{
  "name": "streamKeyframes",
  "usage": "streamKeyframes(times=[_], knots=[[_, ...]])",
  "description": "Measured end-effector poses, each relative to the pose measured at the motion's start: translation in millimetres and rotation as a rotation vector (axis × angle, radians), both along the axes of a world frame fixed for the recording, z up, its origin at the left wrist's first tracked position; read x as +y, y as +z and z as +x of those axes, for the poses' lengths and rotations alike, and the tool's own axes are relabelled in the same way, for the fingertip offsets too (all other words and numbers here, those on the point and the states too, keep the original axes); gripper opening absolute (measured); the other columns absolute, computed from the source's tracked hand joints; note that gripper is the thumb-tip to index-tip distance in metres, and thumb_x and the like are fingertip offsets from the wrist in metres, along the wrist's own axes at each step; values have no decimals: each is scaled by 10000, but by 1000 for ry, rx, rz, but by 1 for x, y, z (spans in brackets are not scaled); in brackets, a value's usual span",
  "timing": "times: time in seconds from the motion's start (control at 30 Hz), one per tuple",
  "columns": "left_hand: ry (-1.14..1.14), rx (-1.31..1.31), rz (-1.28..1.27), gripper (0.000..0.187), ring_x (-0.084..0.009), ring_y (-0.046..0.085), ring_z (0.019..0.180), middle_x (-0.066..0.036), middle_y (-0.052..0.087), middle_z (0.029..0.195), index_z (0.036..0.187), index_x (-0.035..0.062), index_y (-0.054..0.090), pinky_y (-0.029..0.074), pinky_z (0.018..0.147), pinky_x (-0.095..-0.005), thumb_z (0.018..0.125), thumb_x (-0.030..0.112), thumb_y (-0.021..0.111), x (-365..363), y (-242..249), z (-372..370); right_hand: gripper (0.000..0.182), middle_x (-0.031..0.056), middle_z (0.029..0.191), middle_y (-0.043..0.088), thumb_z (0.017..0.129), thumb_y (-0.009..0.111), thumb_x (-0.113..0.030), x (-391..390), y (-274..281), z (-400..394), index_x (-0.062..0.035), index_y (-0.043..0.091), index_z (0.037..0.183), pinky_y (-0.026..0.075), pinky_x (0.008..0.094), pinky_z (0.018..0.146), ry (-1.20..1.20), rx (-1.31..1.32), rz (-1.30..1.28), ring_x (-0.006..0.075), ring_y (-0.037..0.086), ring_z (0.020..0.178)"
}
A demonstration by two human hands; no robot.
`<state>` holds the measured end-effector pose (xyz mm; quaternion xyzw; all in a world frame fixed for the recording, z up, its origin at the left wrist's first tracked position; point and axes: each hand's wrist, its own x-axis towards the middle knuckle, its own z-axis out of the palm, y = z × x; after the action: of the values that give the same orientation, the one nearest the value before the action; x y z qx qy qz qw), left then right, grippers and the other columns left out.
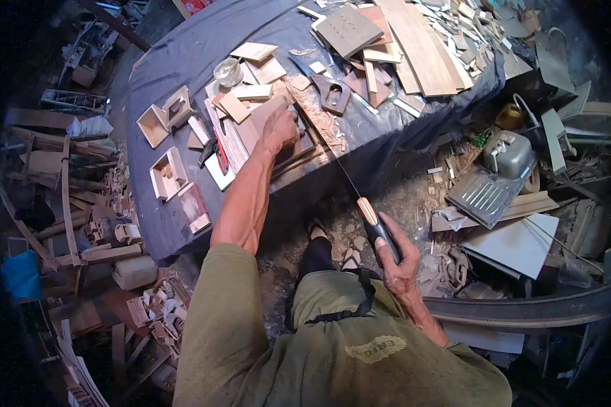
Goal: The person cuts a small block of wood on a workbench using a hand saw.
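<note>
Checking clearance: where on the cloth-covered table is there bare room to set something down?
Widest bare patch: the cloth between the far edge, the open boxes and the clear jar. It is crowded around the left hand, among offcuts and sawdust, and at the far right, under piled boards.

Only readable text: "ERIG" on the pale patch [375, 349] of the olive shirt [414, 380]; any further letters unclear. Grey-brown square board [349, 31] near far edge of table [183, 64]: small marks, illegible.

Woodworking shop: handsaw [370, 216], wood scraps [448, 41] w/ sawdust [326, 122].
</note>
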<state>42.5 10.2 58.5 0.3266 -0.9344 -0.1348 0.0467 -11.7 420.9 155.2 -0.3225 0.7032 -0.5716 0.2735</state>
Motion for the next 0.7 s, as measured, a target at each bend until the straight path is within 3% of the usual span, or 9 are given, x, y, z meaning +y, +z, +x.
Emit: streamKeyframes(times=[0.17, 0.33, 0.53, 0.63, 0.7], knots=[[-25, 26, -102, 280, -387, 604, 1086, -254, 619, 1124, 866, 7, 732, 510, 943, -438, 709, 233, 783, 4, -7, 3, 394, 40, 770, 645, 941, 615, -109, -8, -2, 2, -26, 614, 1327, 465, 279, 578, -96, 9, -50, 88, 561, 647], [-20, 9, -33, 310, -393, 604, 1082, -260, 608, 1135, 869, 6, 731, 505, 950, -447, 704, 257, 806, -2, -2, 4, 386, 38, 769, 644, 940, 615, -127, -31, -3, -4, -23, 626, 1312, 456, 273, 574, -90, 18, -8, 82, 543, 642], [-28, 38, -21, 313, -406, 624, 1029, -251, 618, 1061, 902, 15, 728, 525, 907, -456, 716, 257, 797, 1, -3, 7, 424, 35, 836, 646, 941, 609, -110, -19, -24, -4, -43, 593, 1360, 457, 271, 598, -29, -104, 42, 82, 538, 676], [-9, 0, -29, 300, -416, 638, 990, -248, 628, 1033, 906, 17, 729, 535, 883, -463, 736, 258, 780, 2, -1, 6, 436, 33, 895, 647, 958, 592, -102, -13, -27, -11, -56, 568, 1391, 459, 266, 628, 99, -352, 74, 84, 537, 717], [-8, -21, -53, 300, -421, 643, 975, -247, 630, 1025, 906, 17, 731, 538, 875, -466, 741, 262, 777, 2, 1, 2, 436, 36, 925, 644, 972, 587, -115, -12, -39, -12, -61, 558, 1404, 465, 267, 663, 77, -295, 109, 86, 538, 748]])
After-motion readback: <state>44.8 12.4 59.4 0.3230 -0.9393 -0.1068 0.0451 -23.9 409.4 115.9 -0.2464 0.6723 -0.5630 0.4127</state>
